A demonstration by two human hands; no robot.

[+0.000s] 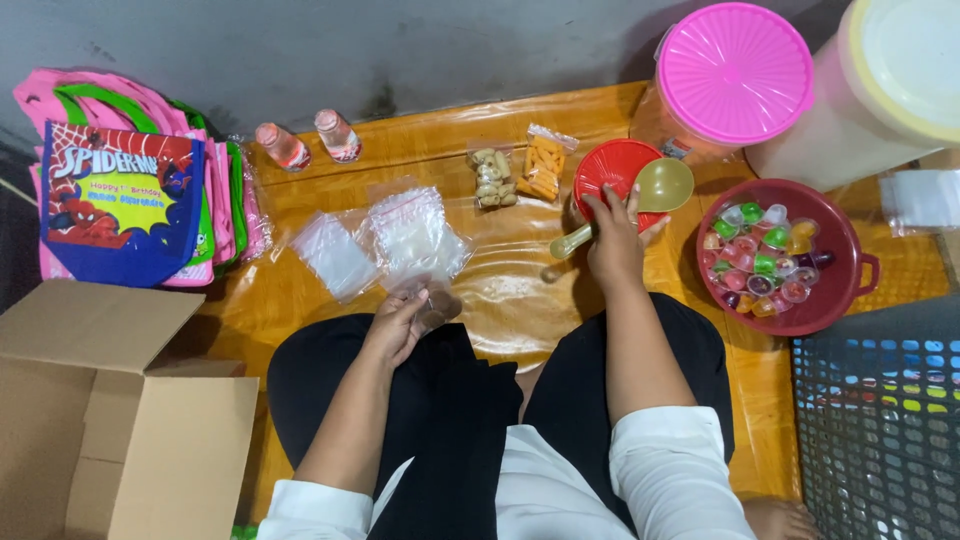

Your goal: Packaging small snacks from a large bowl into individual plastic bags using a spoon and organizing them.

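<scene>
Person seated cross-legged on an orange wooden platform (560, 125), seen from above. Left hand (400, 325) hovers over the lap, fingers pinched closed on a small clear plastic bag (432, 303) that seems to hold something brown; contents too small to tell. Just beyond it lie more empty clear bags (385, 240) in a loose heap on the platform. Right hand (612, 235) is stretched forward, fingers closed around the handle of an olive-green plastic scoop (640, 200), whose bowl sits over the edge of a red round container (610, 170); the hand also touches that container. Left of the container, two filled snack packets (520, 170), one with pale biscuits, one with orange pieces. Further left, two small pink bottles (308, 142) lie on their sides. At the right, a dark red basin (848, 300) full of small coloured jelly cups (762, 260). Behind it, a large tub with a pink lid (735, 70) and a taller cream-lidded tub (890, 85). Far left: a stack of pink and green printed party bags (125, 200), and below them an open cardboard box (110, 410). Bottom right, a dark mesh basket (880, 430).
</scene>
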